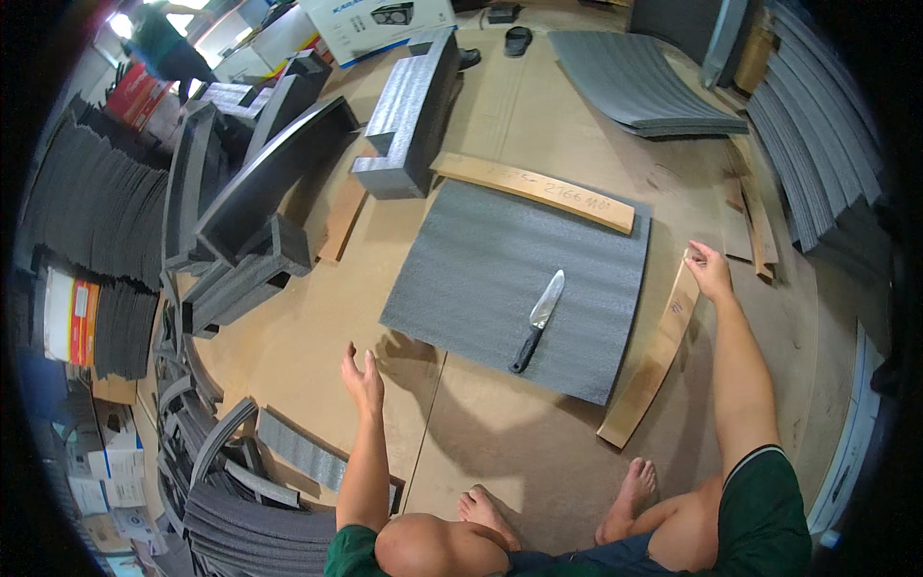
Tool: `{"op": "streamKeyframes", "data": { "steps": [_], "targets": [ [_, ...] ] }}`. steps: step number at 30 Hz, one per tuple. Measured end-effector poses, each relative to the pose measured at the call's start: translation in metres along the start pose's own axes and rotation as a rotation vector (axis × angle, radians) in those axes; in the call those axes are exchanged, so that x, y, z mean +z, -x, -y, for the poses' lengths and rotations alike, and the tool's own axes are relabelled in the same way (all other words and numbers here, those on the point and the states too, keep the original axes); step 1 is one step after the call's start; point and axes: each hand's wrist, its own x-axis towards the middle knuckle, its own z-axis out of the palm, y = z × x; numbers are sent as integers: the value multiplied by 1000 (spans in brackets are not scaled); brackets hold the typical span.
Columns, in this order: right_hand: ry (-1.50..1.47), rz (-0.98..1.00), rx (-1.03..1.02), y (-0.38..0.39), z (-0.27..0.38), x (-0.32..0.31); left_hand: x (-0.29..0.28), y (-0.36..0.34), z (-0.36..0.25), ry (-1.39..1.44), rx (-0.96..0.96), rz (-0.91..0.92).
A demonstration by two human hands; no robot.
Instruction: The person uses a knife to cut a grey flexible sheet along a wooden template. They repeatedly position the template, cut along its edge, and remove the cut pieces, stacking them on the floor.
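My right hand (710, 272) pinches the far end of a narrow wooden board (654, 358), whose near end lies close to my right foot. A dark grey foam sheet (471, 279) lies flat on the floor in front of me, to the left of that board. On the sheet rests a knife (538, 320) with a black handle, its blade pointing away from me. A second wooden board (538, 191) with handwriting lies along the sheet's far edge. Left of the sheet, my left hand (363, 382) is raised with fingers apart, holding nothing.
Grey foam blocks and frames (404, 115) stand at the far left. Foam sheets are stacked at the left (91, 207) and right (817, 125), with a further stack (644, 82) at the back. Curved foam offcuts (226, 438) lie near left. Another person (163, 43) is at the upper left.
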Motion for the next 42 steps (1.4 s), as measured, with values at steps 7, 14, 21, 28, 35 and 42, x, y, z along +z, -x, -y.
{"op": "streamKeyframes", "data": {
  "steps": [7, 14, 21, 28, 35, 42],
  "targets": [
    [-230, 29, -180, -23, 128, 55, 20, -54, 50, -434, -60, -36],
    [-262, 68, -464, -31, 294, 145, 41, -85, 51, -722, -25, 26],
    [64, 186, -767, -100, 490, 284, 38, -89, 45, -639, -92, 74],
    [365, 213, -303, -126, 587, 369, 30, -94, 33, -592, -145, 177],
    [54, 36, -466, -153, 611, 364, 26, -97, 31, -562, -166, 264],
    [-1019, 57, -597, -81, 786, 323, 28, -99, 33, -511, -153, 252]
  ]
}}
